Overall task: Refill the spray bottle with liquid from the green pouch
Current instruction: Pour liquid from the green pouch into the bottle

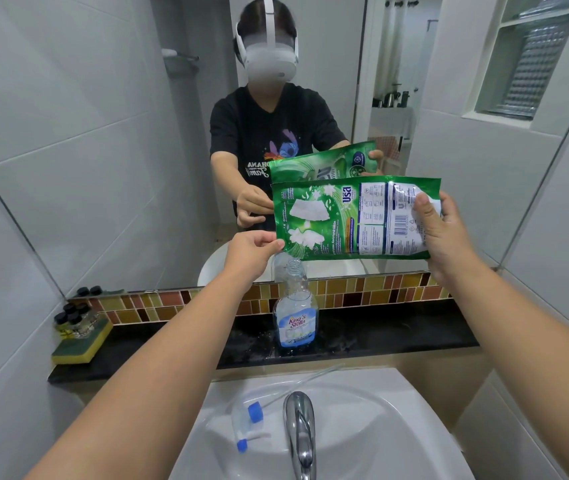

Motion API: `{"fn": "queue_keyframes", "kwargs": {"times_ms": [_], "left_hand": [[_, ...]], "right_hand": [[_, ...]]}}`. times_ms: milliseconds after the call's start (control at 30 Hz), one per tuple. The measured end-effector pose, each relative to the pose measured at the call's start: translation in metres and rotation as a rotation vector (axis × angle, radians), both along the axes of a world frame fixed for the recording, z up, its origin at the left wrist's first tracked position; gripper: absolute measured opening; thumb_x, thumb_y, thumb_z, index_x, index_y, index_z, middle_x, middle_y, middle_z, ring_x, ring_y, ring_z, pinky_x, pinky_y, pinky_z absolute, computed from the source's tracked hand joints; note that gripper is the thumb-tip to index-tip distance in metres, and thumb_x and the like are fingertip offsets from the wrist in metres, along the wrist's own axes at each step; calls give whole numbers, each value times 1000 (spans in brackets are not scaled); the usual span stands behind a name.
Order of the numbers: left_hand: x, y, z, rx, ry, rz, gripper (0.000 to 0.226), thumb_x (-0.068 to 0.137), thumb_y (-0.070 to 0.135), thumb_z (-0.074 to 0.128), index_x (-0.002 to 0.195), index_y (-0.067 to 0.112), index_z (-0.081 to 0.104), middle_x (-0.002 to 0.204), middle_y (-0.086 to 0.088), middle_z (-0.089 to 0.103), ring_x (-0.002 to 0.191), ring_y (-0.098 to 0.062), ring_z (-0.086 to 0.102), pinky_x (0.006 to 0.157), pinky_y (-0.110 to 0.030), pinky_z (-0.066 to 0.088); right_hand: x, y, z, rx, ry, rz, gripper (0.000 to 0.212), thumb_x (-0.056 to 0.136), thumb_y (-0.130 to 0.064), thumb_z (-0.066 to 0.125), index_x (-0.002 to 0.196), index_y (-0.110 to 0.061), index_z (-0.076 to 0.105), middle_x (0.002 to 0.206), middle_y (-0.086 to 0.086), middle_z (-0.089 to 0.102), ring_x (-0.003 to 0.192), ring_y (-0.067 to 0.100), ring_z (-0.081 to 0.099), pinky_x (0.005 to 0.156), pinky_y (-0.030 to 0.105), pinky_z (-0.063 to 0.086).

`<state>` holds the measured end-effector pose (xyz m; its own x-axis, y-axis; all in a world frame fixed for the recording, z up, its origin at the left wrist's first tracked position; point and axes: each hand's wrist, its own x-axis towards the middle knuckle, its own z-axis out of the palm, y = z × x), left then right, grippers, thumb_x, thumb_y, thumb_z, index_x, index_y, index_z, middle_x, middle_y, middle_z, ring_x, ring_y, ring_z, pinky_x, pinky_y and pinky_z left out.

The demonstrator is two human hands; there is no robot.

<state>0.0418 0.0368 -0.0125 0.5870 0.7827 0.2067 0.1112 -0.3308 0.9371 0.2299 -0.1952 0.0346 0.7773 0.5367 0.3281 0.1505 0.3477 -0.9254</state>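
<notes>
We hold the green pouch (356, 220) sideways above the open neck of the spray bottle (295, 306), which stands on the dark tabletop (397, 337) against the mirror. Our left hand (253, 252) pinches the pouch's lower left corner right over the neck; our right hand (444, 233) grasps its far right end. The trigger head (246, 424) lies in the sink (380, 427) beside the tap (300, 431), so uncapping is done. The bottle looks nearly empty; no stream is visible. We judge pouring is just starting; filling and recapping remain.
</notes>
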Motion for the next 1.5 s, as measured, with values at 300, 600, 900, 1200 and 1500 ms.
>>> {"fn": "queue_keyframes", "kwargs": {"times_ms": [300,600,900,1200,1500], "left_hand": [[6,2,1,54,73,4,22,83,26,76,101,14,76,94,6,73,87,-6,66,71,-20,44],[13,0,16,123,156,-4,14,83,28,76,94,18,77,82,4,74,73,-5,64,66,-23,44],[17,0,25,186,223,-11,12,84,29,75,92,21,78,83,6,73,75,-6,62,69,-27,46],[21,0,28,207,259,-42,13,85,29,74,95,21,77,86,5,73,81,-9,63,74,-28,49],[26,-1,36,253,265,-51,16,85,30,74,99,23,76,86,8,71,80,-6,62,71,-26,48]], "right_hand": [[-7,-11,-46,78,196,-30,36,76,-56,65,104,-36,55,101,-8,75,91,17,73,63,37,61],[-16,-15,-78,133,334,-80,32,77,-58,64,103,-41,56,105,-9,74,94,17,72,64,37,60],[-28,-12,-97,182,439,-116,34,76,-59,62,105,-42,54,104,-11,74,93,17,72,67,39,60],[-32,-16,-107,186,488,-145,45,73,-63,66,110,-42,53,105,-9,74,94,19,72,72,45,60],[-44,-14,-117,226,572,-151,42,68,-66,67,104,-49,54,106,-10,74,95,20,72,76,50,57]]}}
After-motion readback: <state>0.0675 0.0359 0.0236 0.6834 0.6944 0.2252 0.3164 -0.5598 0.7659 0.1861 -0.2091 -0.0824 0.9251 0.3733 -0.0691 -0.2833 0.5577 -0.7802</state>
